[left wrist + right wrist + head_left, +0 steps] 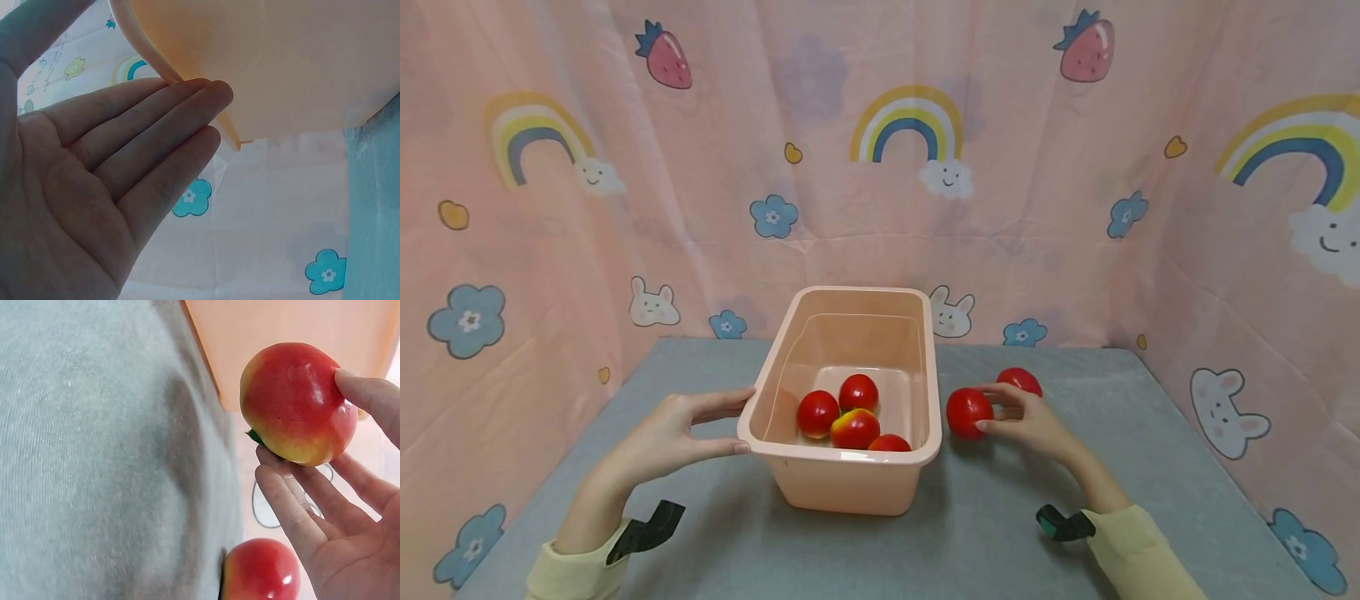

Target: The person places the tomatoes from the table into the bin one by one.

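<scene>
My right hand (1026,418) pinches a red and yellow apple (294,403) between thumb and fingers, just right of the bin and raised off the table; a small green leaf shows on its underside in the right wrist view. Beyond that hand, another red apple (1019,381) rests on the table, partly hidden. A peach-coloured plastic bin (842,482) holds several apples (855,428) on its floor, close to the near wall. My left hand (673,437) touches the bin's left rim with fingertips and thumb; its fingers (150,131) look straight in the left wrist view.
A grey cloth-like surface covers the table (715,533). Behind and around it hangs a pink curtain (715,167) printed with rainbows, flowers and rabbits. Dark straps (647,531) sit at both wrists over pale yellow sleeves (1138,542).
</scene>
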`<state>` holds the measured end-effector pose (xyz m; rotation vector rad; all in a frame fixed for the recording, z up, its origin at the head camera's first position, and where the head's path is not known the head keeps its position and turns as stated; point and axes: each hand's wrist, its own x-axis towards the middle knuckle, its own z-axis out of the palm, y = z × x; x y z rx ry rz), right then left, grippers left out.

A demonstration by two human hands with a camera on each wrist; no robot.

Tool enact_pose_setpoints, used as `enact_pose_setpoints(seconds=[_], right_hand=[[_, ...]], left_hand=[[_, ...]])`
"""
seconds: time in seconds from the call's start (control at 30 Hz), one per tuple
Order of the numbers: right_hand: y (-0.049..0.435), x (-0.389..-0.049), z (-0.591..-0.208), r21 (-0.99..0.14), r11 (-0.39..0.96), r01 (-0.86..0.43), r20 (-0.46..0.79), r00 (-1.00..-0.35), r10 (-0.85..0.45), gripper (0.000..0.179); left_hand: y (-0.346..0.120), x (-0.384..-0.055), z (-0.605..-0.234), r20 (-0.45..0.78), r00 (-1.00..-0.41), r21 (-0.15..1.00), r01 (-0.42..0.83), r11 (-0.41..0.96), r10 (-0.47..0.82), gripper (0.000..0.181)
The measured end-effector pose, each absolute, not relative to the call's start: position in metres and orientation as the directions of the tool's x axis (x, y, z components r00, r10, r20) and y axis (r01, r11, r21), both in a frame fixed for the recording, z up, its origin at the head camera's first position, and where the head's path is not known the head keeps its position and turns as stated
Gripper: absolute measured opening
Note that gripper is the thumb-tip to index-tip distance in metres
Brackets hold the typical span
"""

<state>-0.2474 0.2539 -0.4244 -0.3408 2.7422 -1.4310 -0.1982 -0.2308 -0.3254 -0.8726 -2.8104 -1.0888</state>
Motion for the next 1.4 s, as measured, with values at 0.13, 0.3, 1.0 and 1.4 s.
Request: enact_pose_setpoints(seconds=[0.13, 0.3, 1.0, 1.4], right_hand=[[0.256, -0.245, -0.423, -0.816, 0.55, -0.178, 0.079, -0.977, -0.198, 0.071], [0.259, -0.243, -0.421, -0.802, 0.57, -0.178, 0.086, -0.979, -0.184, 0.072], [0.277, -0.228, -0.406, -0.789, 0.576, -0.215, 0.129, -0.974, -0.187, 0.067], [0.285, -0.218, -0.399, -0.778, 0.583, -0.236, 0.155, -0.97, -0.187, 0.066]], left_hand=[[-0.23, -0.198, -0.325, 0.192, -0.85, 0.62, 0.493, 0.61, 0.492, 0.066], [-0.23, -0.198, -0.325, 0.201, -0.844, 0.617, 0.503, 0.605, 0.497, 0.065], [-0.23, -0.198, -0.325, 0.207, -0.84, 0.617, 0.509, 0.6, 0.501, 0.064], [-0.232, -0.199, -0.326, 0.219, -0.832, 0.613, 0.524, 0.592, 0.51, 0.064]])
